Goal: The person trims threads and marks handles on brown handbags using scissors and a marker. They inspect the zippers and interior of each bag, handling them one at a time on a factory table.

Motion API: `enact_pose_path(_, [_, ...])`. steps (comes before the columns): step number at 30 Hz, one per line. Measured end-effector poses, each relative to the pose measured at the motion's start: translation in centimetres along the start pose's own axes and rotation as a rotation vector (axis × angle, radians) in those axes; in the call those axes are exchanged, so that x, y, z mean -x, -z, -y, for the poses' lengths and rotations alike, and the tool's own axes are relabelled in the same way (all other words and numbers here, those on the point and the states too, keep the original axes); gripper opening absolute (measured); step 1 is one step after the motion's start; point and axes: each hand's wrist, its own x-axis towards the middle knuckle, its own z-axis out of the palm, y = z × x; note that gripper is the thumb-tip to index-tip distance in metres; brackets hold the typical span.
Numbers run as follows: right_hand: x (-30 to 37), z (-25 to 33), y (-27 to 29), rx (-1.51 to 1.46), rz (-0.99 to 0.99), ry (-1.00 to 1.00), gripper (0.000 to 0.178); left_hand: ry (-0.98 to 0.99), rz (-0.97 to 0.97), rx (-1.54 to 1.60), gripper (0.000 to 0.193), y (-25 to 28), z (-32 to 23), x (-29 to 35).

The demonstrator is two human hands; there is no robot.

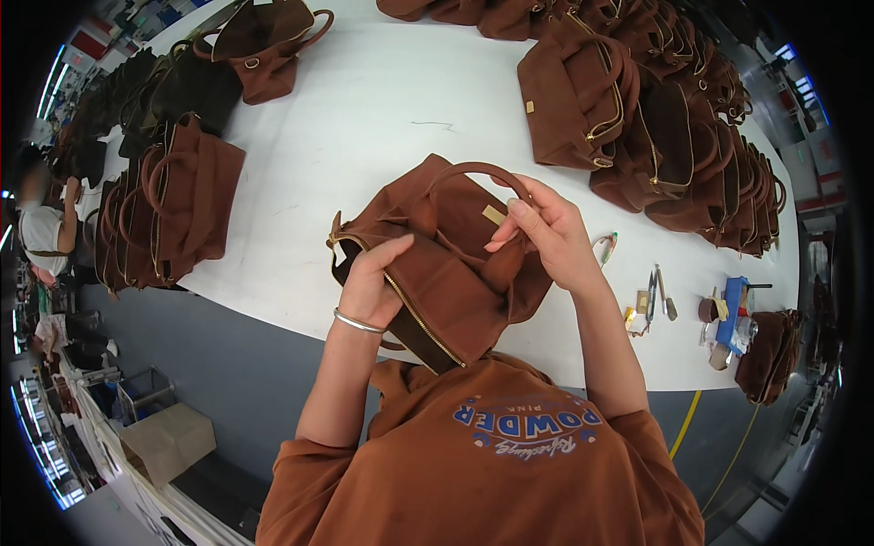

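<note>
A brown handbag [437, 291] lies tilted at the near edge of the white table, its gold zipper running along the side toward me. My left hand [375, 282] grips the zipped edge, thumb on the outer face and the other fingers hidden at the opening. A silver bangle circles that wrist. My right hand [546, 227] is closed around the bag's rounded handle [487, 170], near where it joins the body. Beside those fingers a small gold plate [493, 215] shows on the brown surface.
Finished-looking brown bags [583, 100] crowd the table's right and far sides. More brown bags [187, 200] stand at left, near dark green ones [191, 91]. Scissors [652, 296] and a blue tray [731, 314] of small items lie at right. Another person [45, 227] is at far left.
</note>
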Motion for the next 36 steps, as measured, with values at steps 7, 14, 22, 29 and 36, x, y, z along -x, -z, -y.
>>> enact_pose_path(7, [-1.2, -0.7, 2.2, -0.157, -0.202, -0.026, 0.036, -0.058, -0.061, -0.164, 0.048, 0.6, 1.4, 2.1])
enact_pose_path(14, [-1.7, -1.3, 2.7, -0.156, -0.196, -0.045, 0.037, -0.103, -0.028, -0.118, 0.045, 0.7, 2.7, 3.3])
enact_pose_path(22, [-1.3, -1.3, 2.7, -0.145, -0.166, -0.085, 0.04, -0.114, -0.006, -0.101, 0.044, 0.6, 2.8, 3.5])
enact_pose_path(29, [1.3, 0.9, 1.3, -0.101, -0.073, -0.098, 0.043, -0.096, 0.007, -0.093, 0.046, -0.2, 1.9, 3.5])
enact_pose_path(36, [7.2, 2.5, -1.2, 0.355, 0.183, 0.081, 0.093, -0.137, 0.049, 0.013, 0.051, -1.2, 0.9, 2.8])
